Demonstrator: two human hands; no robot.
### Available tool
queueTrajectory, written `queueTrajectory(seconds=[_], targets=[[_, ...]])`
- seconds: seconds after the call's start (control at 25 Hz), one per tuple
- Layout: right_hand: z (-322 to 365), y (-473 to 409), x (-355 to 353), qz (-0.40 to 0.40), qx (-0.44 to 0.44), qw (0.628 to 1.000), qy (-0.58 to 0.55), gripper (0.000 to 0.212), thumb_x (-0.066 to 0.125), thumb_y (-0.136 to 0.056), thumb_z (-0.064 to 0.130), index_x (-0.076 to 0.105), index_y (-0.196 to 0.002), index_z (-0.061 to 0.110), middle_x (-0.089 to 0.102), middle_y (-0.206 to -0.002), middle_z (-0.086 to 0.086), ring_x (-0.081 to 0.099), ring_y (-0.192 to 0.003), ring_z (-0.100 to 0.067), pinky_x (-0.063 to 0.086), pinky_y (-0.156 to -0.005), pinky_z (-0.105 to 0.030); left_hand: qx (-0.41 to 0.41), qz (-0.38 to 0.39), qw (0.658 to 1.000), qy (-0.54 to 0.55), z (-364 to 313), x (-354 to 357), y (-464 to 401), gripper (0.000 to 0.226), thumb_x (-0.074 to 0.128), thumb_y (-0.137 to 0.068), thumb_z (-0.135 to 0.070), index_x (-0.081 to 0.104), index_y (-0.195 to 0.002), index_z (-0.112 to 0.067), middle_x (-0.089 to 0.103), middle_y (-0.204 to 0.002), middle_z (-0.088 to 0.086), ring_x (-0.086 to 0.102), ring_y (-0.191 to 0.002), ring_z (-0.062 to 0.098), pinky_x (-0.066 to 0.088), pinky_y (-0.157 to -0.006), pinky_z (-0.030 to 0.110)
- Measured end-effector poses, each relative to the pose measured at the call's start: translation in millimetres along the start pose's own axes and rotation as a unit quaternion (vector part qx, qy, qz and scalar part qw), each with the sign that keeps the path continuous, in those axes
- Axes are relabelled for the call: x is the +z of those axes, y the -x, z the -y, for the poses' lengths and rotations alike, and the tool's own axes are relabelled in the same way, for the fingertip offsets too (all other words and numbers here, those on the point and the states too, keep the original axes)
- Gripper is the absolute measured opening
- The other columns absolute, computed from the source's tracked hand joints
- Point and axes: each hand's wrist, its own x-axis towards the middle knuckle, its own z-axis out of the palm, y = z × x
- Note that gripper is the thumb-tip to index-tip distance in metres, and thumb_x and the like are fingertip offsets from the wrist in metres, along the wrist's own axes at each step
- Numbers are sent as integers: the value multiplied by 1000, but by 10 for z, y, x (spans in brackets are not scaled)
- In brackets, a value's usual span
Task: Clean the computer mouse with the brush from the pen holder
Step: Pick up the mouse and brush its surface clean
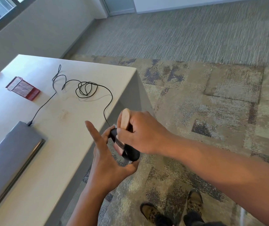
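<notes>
My left hand [105, 154] holds a black computer mouse [131, 152] in the air just past the table's right edge, thumb under it and index finger sticking out straight. My right hand [140, 132] grips a brush with a pale wooden handle [125, 118]. The brush's metal band and pinkish bristles [119, 146] lie against the top of the mouse. The mouse's black cable [84, 88] runs back over the table in loose coils. The red mesh pen holder [22, 88] lies on the table at the far left.
A closed grey laptop [8, 152] lies at the table's left, with the cable plugged into its corner. The white table [68, 111] ends in an edge right beside my hands. Patterned carpet and my two shoes [171, 207] are below.
</notes>
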Motion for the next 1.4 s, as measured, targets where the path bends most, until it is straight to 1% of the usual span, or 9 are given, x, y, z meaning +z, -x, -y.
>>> queueTrajectory(seconds=[0.16, 0.32, 0.4, 0.6, 0.72, 0.88, 1.08, 1.2, 1.4], targets=[[4, 8, -92, 9, 29, 999, -13, 6, 64, -84, 21, 62, -79, 23, 58, -54, 13, 53, -49, 0, 37, -45, -14, -2, 1, 1000, -3, 37, -6, 7, 168, 93, -61, -52, -46, -154, -52, 52, -159, -1, 46, -151, 19, 33, -125, 45], [-11, -68, -101, -37, 18, 997, -58, 7, 68, -94, 21, 67, -87, 19, 62, -63, 11, 58, -57, 0, 45, -56, -16, 13, 9, 1000, -8, 49, -5, -6, 167, 93, -63, -48, -46, -156, -49, 60, -153, 1, 54, -148, 23, 40, -123, 54], [-35, -62, -54, -25, 21, 998, -50, 6, 69, -94, 22, 66, -89, 20, 64, -64, 11, 60, -60, 0, 48, -58, -19, 8, 2, 1000, -2, 42, 1, -11, 168, 94, -63, -47, -45, -157, -48, 60, -152, -4, 53, -148, 17, 40, -123, 45], [-117, 34, -31, 61, 57, 992, -97, 1, 65, -90, 19, 64, -90, 19, 74, -72, -5, 72, -65, -19, 62, -68, -49, 2, -11, 1000, 18, 80, -16, -62, 170, 97, -64, -37, -43, -161, -37, 54, -154, -13, 46, -146, -6, 26, -116, 2], [-166, 65, -143, 122, 54, 978, -161, 4, 65, -95, 12, 65, -93, 16, 74, -81, -9, 74, -76, -27, 64, -70, -46, 15, -23, 999, 33, 103, -61, -94, 168, 96, -63, -42, -38, -164, -33, 56, -149, -18, 52, -141, -6, 29, -118, 7], [-267, 79, -370, 182, 57, 956, -224, 7, 64, -98, 0, 67, -98, 7, 69, -87, -9, 69, -77, -9, 58, -69, -26, 22, -32, 998, 50, 120, -87, -116, 165, 94, -62, -52, -36, -164, -44, 61, -148, -17, 57, -140, 4, 34, -119, 14], [-432, 20, -690, 202, 66, 964, -159, 4, 68, -96, 3, 70, -95, 6, 68, -82, 3, 65, -74, -4, 54, -71, -23, 37, -41, 996, 77, 202, -103, -135, 168, 97, -61, -42, -34, -167, -37, 66, -146, 0, 62, -139, 26, 41, -125, 53], [-479, -15, -711, 181, 54, 977, -99, 1, 72, -94, 7, 72, -93, 7, 67, -72, 5, 60, -68, -7, 50, -67, -22, 47, -38, 993, 104, 233, -103, -153, 167, 96, -64, -35, -34, -168, -25, 65, -147, 7, 62, -139, 26, 42, -125, 51], [-531, -57, -728, 121, 14, 965, -232, 9, 70, -93, 6, 72, -99, 0, 72, -89, -16, 67, -75, -6, 54, -67, -29, 67, -50, 988, 133, 231, -102, -183, 164, 95, -65, -31, -32, -167, -12, 63, -148, 11, 62, -138, 26, 42, -123, 51]])
